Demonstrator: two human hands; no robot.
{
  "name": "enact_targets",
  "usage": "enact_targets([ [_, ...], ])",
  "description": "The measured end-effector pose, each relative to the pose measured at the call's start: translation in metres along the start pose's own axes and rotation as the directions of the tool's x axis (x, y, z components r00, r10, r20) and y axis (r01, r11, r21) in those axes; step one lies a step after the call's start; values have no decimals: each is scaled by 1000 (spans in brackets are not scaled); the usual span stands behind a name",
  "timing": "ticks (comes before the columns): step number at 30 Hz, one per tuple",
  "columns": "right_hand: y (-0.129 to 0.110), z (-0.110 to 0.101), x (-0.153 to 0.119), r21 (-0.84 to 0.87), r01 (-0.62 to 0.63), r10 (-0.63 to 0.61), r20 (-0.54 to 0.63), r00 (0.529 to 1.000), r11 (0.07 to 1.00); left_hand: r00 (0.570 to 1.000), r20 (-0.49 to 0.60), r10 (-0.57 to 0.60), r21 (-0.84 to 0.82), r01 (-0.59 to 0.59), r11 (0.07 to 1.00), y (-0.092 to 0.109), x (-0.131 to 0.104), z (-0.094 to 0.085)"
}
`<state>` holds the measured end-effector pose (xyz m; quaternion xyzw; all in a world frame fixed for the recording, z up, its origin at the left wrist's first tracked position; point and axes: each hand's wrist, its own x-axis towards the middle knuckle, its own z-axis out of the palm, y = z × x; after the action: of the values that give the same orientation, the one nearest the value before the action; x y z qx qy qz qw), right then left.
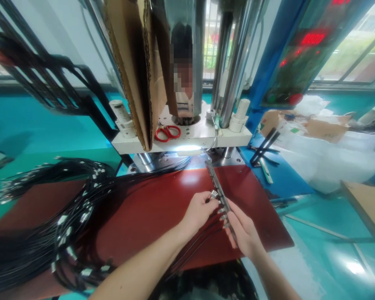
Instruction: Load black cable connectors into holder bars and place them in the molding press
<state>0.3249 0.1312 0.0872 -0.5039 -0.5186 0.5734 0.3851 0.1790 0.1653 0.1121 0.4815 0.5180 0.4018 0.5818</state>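
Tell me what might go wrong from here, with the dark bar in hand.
The connector pinched in the left hand is small and could slip or seat crooked at the dark bar, which the right hand holds. The red-handled scissors lie loose near the white plate's front edge and might fall if jolted. The piled black cables may tangle.

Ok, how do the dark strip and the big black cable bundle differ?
The strip is one straight, narrow piece; the cable bundle is many curving strands. The right hand holds the strip, while the bundle lies at the picture's left, unheld. Whitish pieces dot the bundle; silvery connectors sit along the strip's side. Both look dark.
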Motion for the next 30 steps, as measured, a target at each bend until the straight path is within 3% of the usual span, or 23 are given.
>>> enact_targets([
  [3, 0, 1, 0, -81, 36, -34, 22, 999, 996, 999, -12, 36, 33, -36, 999, -1, -2, -2],
  [7, -1, 2, 1, 0, -10, 10, -12, 1000, 1000, 997, 19, 69, 16, -69, 997, 0, -4, -8],
  [12, -3, 0, 0, 121, -31, 38, -57, 998, 992, 999, 48, 8, -172, 1, 985, 4, -2, -16],
  [20, -3, 0, 0, 181, -22, 34, -66, 997, 983, 991, 108, -77, -357, 111, 927, 1, 8, -23],
  [26, -5, -1, -1, 166, -62, 70, -45, 997, 984, 946, 247, -211, -245, 272, 931, 3, 14, -22],
  [30, -9, 0, -2, 142, -69, 77, -53, 996, 987, 958, 165, -233, -208, 265, 942, 8, 15, -22],
])
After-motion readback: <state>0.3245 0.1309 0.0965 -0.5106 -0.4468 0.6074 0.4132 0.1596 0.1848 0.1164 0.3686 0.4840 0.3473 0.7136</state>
